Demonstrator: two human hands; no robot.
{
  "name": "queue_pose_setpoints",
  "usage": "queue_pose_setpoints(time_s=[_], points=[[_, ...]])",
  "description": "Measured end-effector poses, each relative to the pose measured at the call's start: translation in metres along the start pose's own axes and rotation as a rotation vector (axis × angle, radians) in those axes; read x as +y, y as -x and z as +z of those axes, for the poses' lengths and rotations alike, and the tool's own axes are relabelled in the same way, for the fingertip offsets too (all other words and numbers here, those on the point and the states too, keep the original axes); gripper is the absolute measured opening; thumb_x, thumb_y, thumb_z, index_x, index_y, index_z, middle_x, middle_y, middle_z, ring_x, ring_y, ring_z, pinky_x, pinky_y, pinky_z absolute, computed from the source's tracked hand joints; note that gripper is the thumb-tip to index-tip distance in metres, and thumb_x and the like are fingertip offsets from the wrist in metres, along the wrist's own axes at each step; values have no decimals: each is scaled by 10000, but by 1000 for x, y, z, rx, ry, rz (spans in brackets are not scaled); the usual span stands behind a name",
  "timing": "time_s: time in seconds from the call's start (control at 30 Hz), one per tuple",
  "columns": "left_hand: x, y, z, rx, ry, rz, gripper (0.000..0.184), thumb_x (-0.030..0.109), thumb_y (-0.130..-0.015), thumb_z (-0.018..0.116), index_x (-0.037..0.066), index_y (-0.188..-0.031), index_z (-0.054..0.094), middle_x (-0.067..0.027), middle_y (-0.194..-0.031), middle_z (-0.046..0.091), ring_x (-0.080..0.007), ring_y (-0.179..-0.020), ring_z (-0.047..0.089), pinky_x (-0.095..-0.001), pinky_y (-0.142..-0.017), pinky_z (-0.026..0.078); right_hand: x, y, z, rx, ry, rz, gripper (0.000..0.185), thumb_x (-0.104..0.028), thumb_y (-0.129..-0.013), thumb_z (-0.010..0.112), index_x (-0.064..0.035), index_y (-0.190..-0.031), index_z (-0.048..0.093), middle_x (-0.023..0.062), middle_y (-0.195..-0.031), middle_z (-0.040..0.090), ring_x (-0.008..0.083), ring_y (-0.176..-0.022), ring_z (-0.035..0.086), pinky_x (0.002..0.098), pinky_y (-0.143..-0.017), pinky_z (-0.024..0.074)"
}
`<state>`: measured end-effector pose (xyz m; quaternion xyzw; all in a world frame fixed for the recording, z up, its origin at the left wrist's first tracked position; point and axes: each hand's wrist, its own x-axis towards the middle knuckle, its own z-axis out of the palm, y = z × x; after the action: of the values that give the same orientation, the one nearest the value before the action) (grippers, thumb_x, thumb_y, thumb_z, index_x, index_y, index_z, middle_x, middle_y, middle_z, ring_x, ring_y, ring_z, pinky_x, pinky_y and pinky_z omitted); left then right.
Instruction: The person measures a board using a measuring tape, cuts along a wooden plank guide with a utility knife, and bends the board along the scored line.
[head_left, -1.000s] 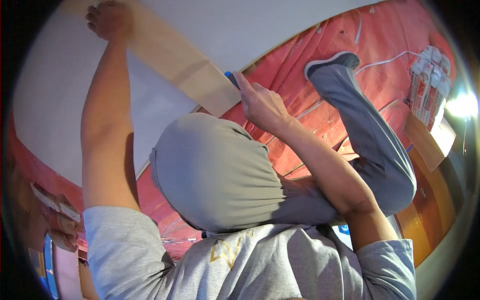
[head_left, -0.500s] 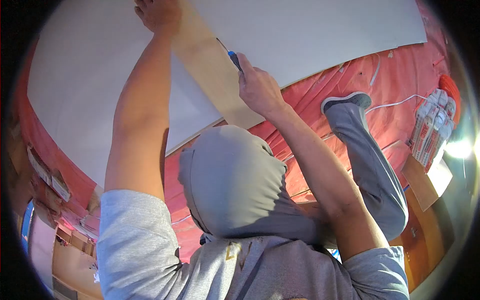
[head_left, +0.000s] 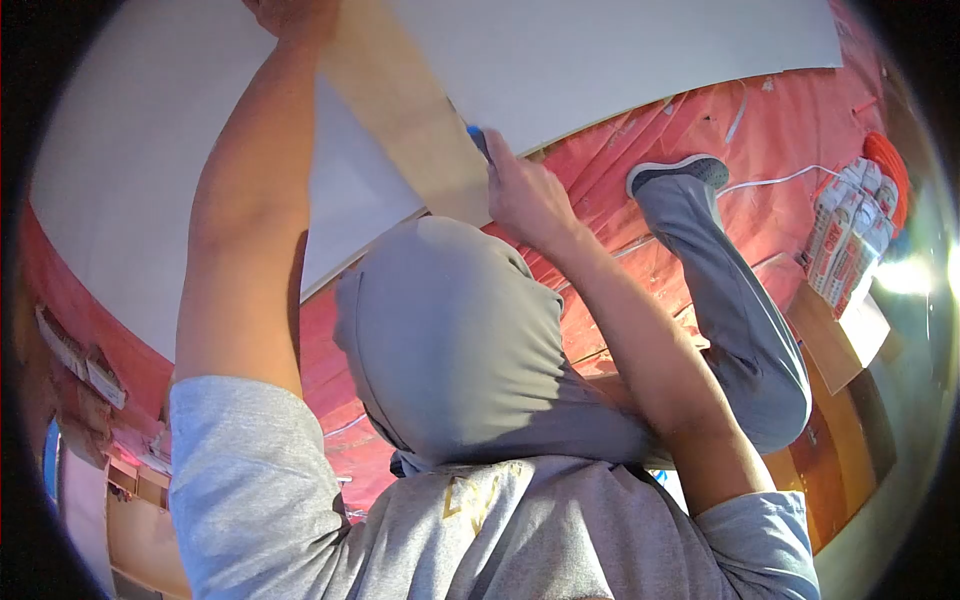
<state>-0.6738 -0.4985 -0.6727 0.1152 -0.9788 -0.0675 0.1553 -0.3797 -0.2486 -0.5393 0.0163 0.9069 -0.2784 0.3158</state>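
My right hand (head_left: 530, 198) is closed around a utility knife (head_left: 479, 141) with a blue-and-dark handle. Its tip is at the right edge of a long pale wooden strip (head_left: 420, 110); the blade is hard to make out. The strip lies across a large white board (head_left: 550, 60), which shows on both sides of it. At the top edge of the view my left hand (head_left: 292, 14) is partly cut off. It rests at the strip's left side, fingers seemingly laid out on the surface, with nothing visible in it.
Under the board spreads a wrinkled red sheet (head_left: 770, 120). My bent knee (head_left: 450, 330) is close to the board's near edge, and my shoe (head_left: 680, 174) is on the sheet. At right are several packaged tubes (head_left: 845, 240), an orange coil (head_left: 887, 170) and a white cord (head_left: 775, 181).
The knife and my right hand have moved slightly down along the strip, toward me. My left hand has slipped farther out at the top as the view shifted.
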Motion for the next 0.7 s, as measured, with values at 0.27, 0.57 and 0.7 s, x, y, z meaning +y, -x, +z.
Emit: queue_pose_setpoints(time_s=[0.27,0.57,0.7], points=[[-8,-4,15,-3,7,7,502,281,-1115,364,-1,-1512,486,-201,-1675,363,-369,-1568,297,-507,-1286,233,20,64,4,-83,-33,106,545,-93,-968,534,-4,-1483,379,291,-811,686,500,-733,691,609,-620,544],[-3,-5,-3,-43,21,-11,489,269,-1108,380,1,-1499,496,-209,-1667,375,-375,-1556,320,-510,-1281,243,31,80,7,-126,4,123,614,-86,-904,587,19,-1476,390,283,-804,693,486,-725,702,602,-622,558],[-2,-4,-2,-60,49,-5,488,275,-1110,377,-5,-1487,510,-212,-1667,374,-377,-1559,315,-498,-1284,241,24,86,-3,-115,23,135,608,-87,-915,579,18,-1483,390,285,-801,690,483,-725,704,599,-624,560]])
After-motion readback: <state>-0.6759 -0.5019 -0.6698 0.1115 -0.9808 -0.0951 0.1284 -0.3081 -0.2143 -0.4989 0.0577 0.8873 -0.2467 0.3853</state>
